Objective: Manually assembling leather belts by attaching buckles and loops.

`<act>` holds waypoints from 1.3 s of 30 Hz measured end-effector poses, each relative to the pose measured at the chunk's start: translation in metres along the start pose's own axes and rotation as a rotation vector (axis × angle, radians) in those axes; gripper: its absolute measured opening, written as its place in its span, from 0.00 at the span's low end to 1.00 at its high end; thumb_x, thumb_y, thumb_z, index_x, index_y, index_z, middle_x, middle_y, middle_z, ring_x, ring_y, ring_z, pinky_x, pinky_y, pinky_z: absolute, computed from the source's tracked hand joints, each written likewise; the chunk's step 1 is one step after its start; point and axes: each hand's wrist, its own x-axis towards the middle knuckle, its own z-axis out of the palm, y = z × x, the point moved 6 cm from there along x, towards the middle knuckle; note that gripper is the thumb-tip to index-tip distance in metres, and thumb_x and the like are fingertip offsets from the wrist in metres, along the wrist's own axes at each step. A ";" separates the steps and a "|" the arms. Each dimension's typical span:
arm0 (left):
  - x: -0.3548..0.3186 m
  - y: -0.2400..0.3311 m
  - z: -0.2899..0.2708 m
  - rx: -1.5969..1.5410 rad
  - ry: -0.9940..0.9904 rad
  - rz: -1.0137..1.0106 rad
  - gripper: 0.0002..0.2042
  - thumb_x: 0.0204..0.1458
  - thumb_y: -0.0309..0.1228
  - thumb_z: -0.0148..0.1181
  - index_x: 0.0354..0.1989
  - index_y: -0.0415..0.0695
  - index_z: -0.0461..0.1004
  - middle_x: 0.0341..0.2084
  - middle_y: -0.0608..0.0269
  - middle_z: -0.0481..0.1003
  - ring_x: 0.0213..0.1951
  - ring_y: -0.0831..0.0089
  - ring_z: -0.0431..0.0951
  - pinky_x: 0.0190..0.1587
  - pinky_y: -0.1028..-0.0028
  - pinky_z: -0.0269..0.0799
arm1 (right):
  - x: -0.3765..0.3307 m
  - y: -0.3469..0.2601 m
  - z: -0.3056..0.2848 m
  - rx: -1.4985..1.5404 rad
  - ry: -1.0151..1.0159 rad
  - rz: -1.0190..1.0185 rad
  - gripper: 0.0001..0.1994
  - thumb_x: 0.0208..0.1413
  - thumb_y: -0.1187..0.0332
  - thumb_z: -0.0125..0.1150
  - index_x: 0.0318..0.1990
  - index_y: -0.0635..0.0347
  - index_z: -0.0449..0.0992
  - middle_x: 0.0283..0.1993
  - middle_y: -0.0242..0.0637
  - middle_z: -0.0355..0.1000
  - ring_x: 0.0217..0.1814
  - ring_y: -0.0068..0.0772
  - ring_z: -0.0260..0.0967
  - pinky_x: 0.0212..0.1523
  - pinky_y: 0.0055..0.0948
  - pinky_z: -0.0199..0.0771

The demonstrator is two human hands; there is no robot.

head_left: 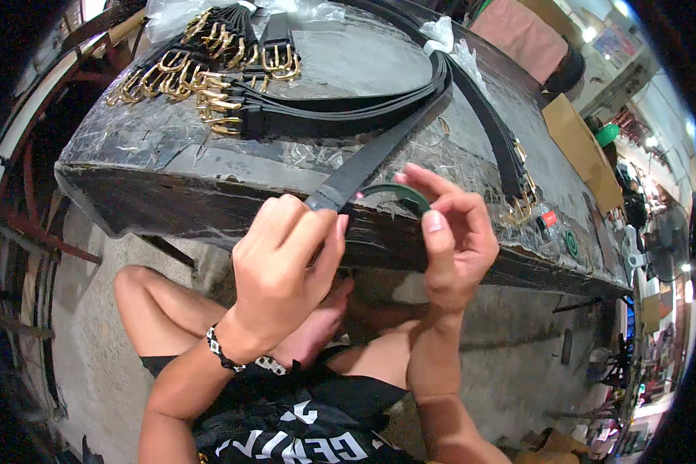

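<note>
My left hand (278, 259) is closed round the end of a black belt (371, 155), whose strap runs from my fingers up across the table. Between thumb and fingers of my right hand (460, 240) is pinched a thin dark-green strip (400, 189). The strip bends in an arch toward my left hand; I cannot tell where its far end stops. Just beyond my hands lies a bundle of black belts (325, 116) with gold-coloured buckles (220, 108) at its left end.
The worn dark table (155, 147) spans the view, its front edge near my hands. More buckled belts (228, 35) are heaped at the far left. Clear plastic wrap (441, 35), a bottle (547, 219), a green ring-shaped roll (571, 244) and a cardboard piece (576, 151) lie around.
</note>
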 end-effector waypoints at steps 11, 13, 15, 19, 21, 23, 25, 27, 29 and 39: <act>-0.009 -0.014 0.001 -0.198 -0.025 -0.232 0.01 0.63 0.20 0.61 0.39 0.35 0.77 0.25 0.58 0.77 0.26 0.75 0.78 0.30 0.74 0.72 | -0.004 0.003 0.008 -0.130 -0.025 0.023 0.03 0.60 0.76 0.62 0.38 0.67 0.75 0.56 0.51 0.81 0.55 0.39 0.80 0.61 0.37 0.76; -0.008 -0.015 0.000 -0.198 -0.032 -0.232 0.01 0.63 0.20 0.61 0.39 0.35 0.77 0.25 0.59 0.77 0.25 0.75 0.78 0.30 0.74 0.72 | -0.004 0.003 0.009 -0.142 -0.034 0.015 0.03 0.60 0.76 0.62 0.38 0.67 0.75 0.55 0.51 0.81 0.54 0.39 0.80 0.61 0.37 0.77; -0.009 -0.014 -0.001 -0.196 -0.039 -0.233 0.01 0.64 0.20 0.61 0.39 0.35 0.77 0.24 0.60 0.77 0.25 0.75 0.78 0.30 0.74 0.72 | -0.004 0.002 0.009 -0.153 -0.044 0.007 0.03 0.60 0.76 0.62 0.38 0.66 0.75 0.55 0.50 0.81 0.54 0.39 0.80 0.61 0.37 0.77; -0.008 -0.013 -0.002 -0.214 -0.032 -0.240 0.02 0.64 0.21 0.61 0.39 0.35 0.77 0.25 0.59 0.77 0.26 0.74 0.78 0.31 0.73 0.72 | -0.003 -0.001 0.010 -0.210 -0.061 -0.021 0.03 0.59 0.76 0.63 0.37 0.66 0.75 0.54 0.50 0.81 0.53 0.39 0.81 0.60 0.37 0.77; -0.006 -0.012 -0.002 -0.209 -0.024 -0.228 0.02 0.63 0.22 0.61 0.39 0.35 0.77 0.25 0.58 0.77 0.26 0.73 0.78 0.31 0.73 0.72 | -0.002 -0.002 0.010 -0.222 -0.064 -0.027 0.03 0.59 0.76 0.63 0.37 0.66 0.76 0.54 0.50 0.81 0.53 0.39 0.81 0.59 0.37 0.78; -0.007 -0.012 -0.002 -0.200 -0.013 -0.207 0.03 0.63 0.22 0.62 0.39 0.35 0.77 0.26 0.58 0.77 0.26 0.72 0.78 0.31 0.73 0.72 | -0.003 -0.001 0.010 -0.227 -0.063 -0.020 0.03 0.58 0.76 0.63 0.36 0.66 0.76 0.53 0.50 0.82 0.53 0.39 0.81 0.59 0.38 0.78; -0.007 -0.013 -0.003 -0.199 -0.016 -0.212 0.03 0.63 0.22 0.62 0.39 0.35 0.77 0.26 0.58 0.78 0.27 0.72 0.78 0.32 0.73 0.73 | -0.003 -0.001 0.011 -0.233 -0.067 -0.025 0.03 0.58 0.76 0.63 0.36 0.66 0.75 0.53 0.50 0.82 0.53 0.39 0.81 0.59 0.38 0.78; -0.008 -0.014 -0.002 -0.199 -0.018 -0.216 0.03 0.63 0.22 0.62 0.39 0.35 0.77 0.26 0.58 0.78 0.27 0.72 0.78 0.32 0.72 0.73 | -0.002 -0.001 0.012 -0.238 -0.071 -0.030 0.03 0.58 0.76 0.63 0.36 0.66 0.75 0.53 0.50 0.82 0.53 0.39 0.81 0.59 0.38 0.78; -0.007 -0.014 -0.002 -0.239 0.002 -0.251 0.03 0.59 0.20 0.63 0.38 0.37 0.75 0.26 0.56 0.74 0.26 0.62 0.75 0.30 0.66 0.70 | -0.001 -0.003 0.012 -0.249 -0.069 -0.032 0.03 0.58 0.76 0.63 0.36 0.66 0.76 0.52 0.50 0.82 0.52 0.39 0.81 0.59 0.37 0.78; -0.025 0.014 -0.026 -0.191 -0.126 0.149 0.08 0.50 0.22 0.65 0.24 0.41 0.70 0.20 0.57 0.68 0.21 0.59 0.68 0.23 0.63 0.66 | -0.008 0.005 -0.015 0.143 0.213 -0.018 0.05 0.67 0.76 0.52 0.46 0.69 0.67 0.59 0.65 0.74 0.61 0.48 0.74 0.64 0.50 0.79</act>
